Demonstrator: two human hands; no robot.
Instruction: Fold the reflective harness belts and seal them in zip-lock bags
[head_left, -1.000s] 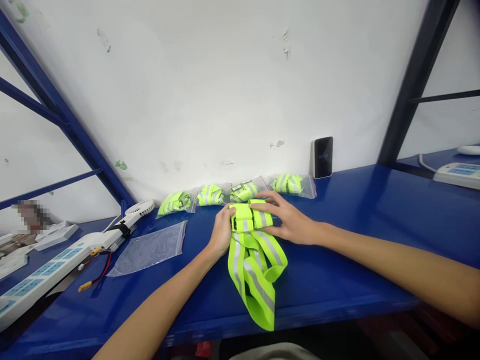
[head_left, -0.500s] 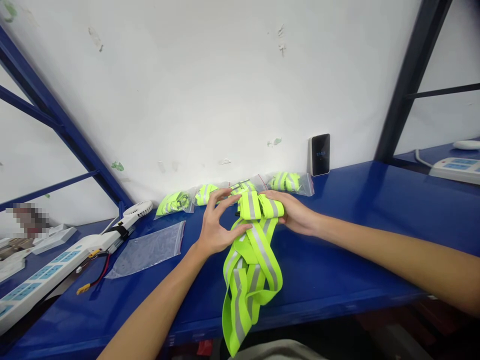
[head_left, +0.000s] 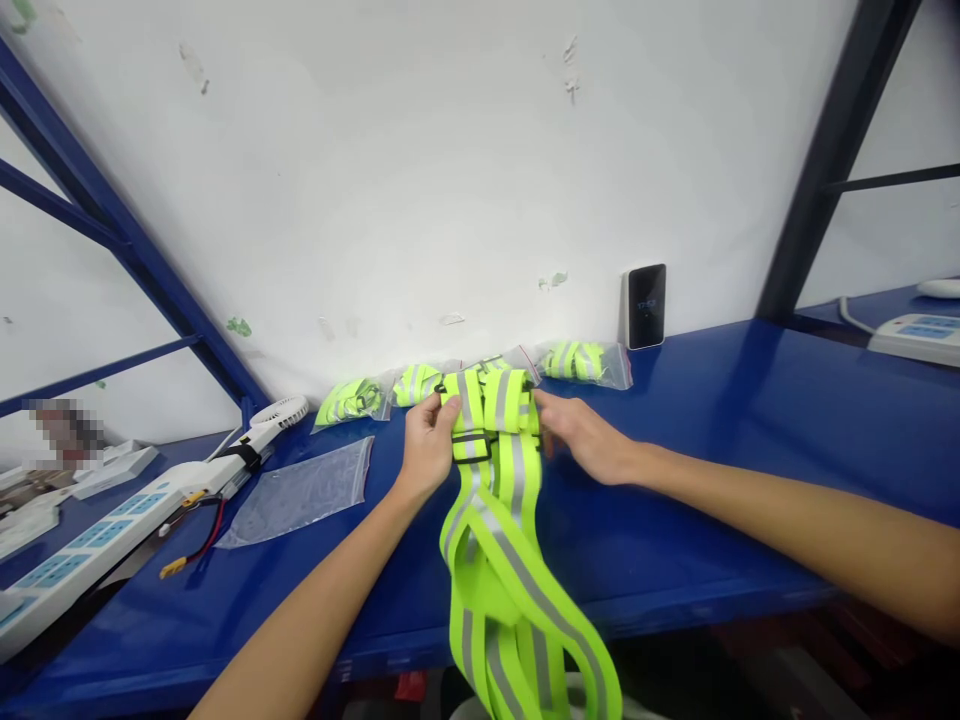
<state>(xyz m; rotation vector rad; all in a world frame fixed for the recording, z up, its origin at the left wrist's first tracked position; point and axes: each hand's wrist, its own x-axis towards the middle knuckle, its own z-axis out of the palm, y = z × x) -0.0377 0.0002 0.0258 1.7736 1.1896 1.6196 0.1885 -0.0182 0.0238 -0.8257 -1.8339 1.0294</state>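
Note:
A neon yellow-green reflective strap (head_left: 517, 480) with grey stripes is bunched at its top between both hands. Its loose loops hang down past the table's front edge. My left hand (head_left: 431, 440) pinches the folded top on the left, thumb in front, close to a black buckle (head_left: 472, 447). On the right side, my right hand (head_left: 581, 435) grips the fold's edge, its fingertips partly hidden behind the strap. Just beyond lie several clear zip bags, among them one bag (head_left: 585, 362) holding a similar folded strap.
A flat clear zip bag (head_left: 300, 490) lies left of my left forearm on the blue table (head_left: 712, 480). Farther left are a white power strip (head_left: 112, 530), a small white fan (head_left: 281, 412) and a cable with yellow connectors (head_left: 202, 545). A phone (head_left: 646, 306) leans on the wall.
My left hand has gone from spread fingers to a pinch on the strap. The folded top has shifted left and turned, showing the buckle, and the loops hang lower.

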